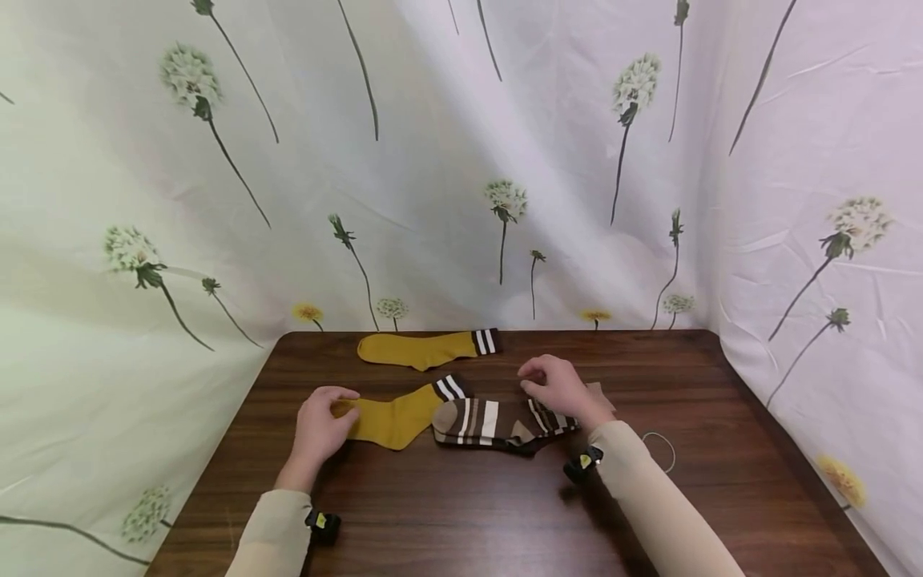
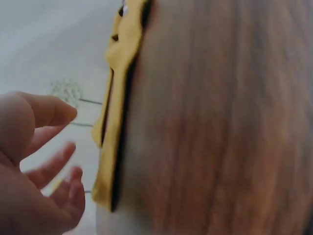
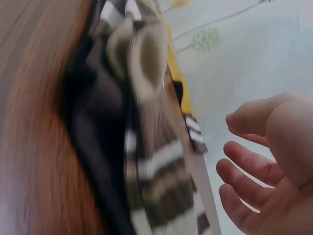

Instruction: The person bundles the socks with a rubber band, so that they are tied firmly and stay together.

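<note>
Head view: our left grip (image 1: 322, 425), fingers apart, is nearer the front yellow sock (image 1: 392, 418), stretching lengthwise rightward; our right grip (image 1: 558, 386), also apart, hangs near striped socks (image 1: 470, 420).

On my worktop (image 1: 433, 513): far sock (image 1: 418, 350) along the back edge, cloth (image 1: 433, 160) hanging behind it. Near sock (image 1: 395, 418) in front of that, toe end left. Sock pair (image 1: 483, 426) to its right, at its cuff end. My left hand (image 1: 323, 425) is over the near sock's toe, right hand (image 1: 558, 389) over the pair's right part. Loop (image 1: 674, 461) just right of my right sleeve (image 1: 634, 473).
</note>
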`<state>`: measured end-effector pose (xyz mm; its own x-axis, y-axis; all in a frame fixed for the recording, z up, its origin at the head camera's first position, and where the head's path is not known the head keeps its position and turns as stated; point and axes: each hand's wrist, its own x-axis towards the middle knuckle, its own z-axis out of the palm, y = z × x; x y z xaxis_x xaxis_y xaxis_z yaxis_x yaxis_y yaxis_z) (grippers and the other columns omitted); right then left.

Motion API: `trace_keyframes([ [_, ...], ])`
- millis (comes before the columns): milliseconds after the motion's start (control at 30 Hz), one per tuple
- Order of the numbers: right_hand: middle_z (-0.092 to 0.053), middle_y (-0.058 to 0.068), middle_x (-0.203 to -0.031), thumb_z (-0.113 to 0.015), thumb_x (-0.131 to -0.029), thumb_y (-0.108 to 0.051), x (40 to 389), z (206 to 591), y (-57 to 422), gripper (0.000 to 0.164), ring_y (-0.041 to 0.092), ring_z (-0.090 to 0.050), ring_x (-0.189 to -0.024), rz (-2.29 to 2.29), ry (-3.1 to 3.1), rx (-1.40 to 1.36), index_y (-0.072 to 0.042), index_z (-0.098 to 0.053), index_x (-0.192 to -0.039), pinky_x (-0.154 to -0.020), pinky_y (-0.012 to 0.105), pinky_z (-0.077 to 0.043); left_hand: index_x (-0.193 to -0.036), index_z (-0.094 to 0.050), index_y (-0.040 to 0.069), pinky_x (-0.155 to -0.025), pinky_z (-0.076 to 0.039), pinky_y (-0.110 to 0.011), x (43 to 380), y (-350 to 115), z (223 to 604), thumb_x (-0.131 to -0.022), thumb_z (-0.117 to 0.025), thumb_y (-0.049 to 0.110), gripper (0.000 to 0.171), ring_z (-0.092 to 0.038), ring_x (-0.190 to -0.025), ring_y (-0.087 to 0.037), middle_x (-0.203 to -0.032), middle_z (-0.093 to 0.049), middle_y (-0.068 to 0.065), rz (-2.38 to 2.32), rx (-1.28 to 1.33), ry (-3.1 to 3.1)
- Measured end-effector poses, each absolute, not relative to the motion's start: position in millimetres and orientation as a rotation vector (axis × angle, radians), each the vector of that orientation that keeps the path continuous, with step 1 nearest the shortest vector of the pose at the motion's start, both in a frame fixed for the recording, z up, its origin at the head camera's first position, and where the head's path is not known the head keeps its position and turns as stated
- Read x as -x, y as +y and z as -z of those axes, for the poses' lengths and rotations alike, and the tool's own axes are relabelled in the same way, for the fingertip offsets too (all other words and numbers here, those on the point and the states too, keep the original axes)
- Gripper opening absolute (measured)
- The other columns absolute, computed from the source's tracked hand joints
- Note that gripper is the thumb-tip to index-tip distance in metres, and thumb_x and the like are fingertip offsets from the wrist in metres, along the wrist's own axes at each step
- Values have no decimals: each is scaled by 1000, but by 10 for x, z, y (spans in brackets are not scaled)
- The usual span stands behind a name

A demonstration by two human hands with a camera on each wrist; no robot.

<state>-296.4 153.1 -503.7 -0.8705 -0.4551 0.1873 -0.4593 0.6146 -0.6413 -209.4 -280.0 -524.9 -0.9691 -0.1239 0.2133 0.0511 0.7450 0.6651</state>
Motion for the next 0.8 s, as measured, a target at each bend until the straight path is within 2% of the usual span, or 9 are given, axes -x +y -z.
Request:
trace_keyframes([
  [100,-71,8,-114,-71,-100,-12,2982,4999,1381,18,23,-67,-100,-1141,-2846,-851,-5,-76,-116,-88,44,-56,-123,-74,1,-105,-31,-76,2070,-2851,5286,-95,-70,11,30,-39,-133,-60,-144,-50,-32,991,-129,-2764],
  [200,-71,8,-116,-70,-101,-13,2997,4976,1243,21,22,-68,-103,-1157,-2873,-897,-5,-75,-120,-89,43,-56,-132,-69,3,-99,-32,-80,2044,-2882,5303,-96,-68,13,37,-32,-134,-64,-149,-42,-34,963,-196,-2832],
  [333,-72,7,-118,-68,-102,-14,3005,4962,1074,24,22,-69,-104,-1185,-2905,-943,-4,-73,-124,-89,41,-57,-138,-65,3,-98,-36,-76,2034,-2912,5319,-96,-67,12,42,-37,-131,-61,-148,-45,-36,930,-211,-2868],
  [567,-73,8,-121,-66,-104,-16,3018,5002,827,29,22,-69,-104,-1146,-2997,-1002,-5,-71,-130,-87,41,-57,-124,-71,-3,-104,-36,-66,2055,-2972,5325,-91,-70,6,34,-56,-122,-52,-127,-66,-34,810,-155,-2831],
  [700,-70,10,-131,-66,-104,-19,3014,5029,727,33,26,-68,-112,-1136,-3053,-1031,-7,-69,-135,-91,43,-57,-123,-72,-3,-100,-44,-66,2040,-2968,5309,-91,-68,4,33,-60,-117,-53,-127,-66,-33,830,-166,-2846],
  [800,-68,11,-134,-66,-105,-20,3004,5047,678,34,28,-68,-116,-1155,-3081,-1040,-8,-69,-136,-94,45,-57,-121,-73,-2,-99,-45,-66,2035,-2959,5299,-90,-68,3,31,-59,-117,-54,-128,-65,-34,837,-165,-2866],
])
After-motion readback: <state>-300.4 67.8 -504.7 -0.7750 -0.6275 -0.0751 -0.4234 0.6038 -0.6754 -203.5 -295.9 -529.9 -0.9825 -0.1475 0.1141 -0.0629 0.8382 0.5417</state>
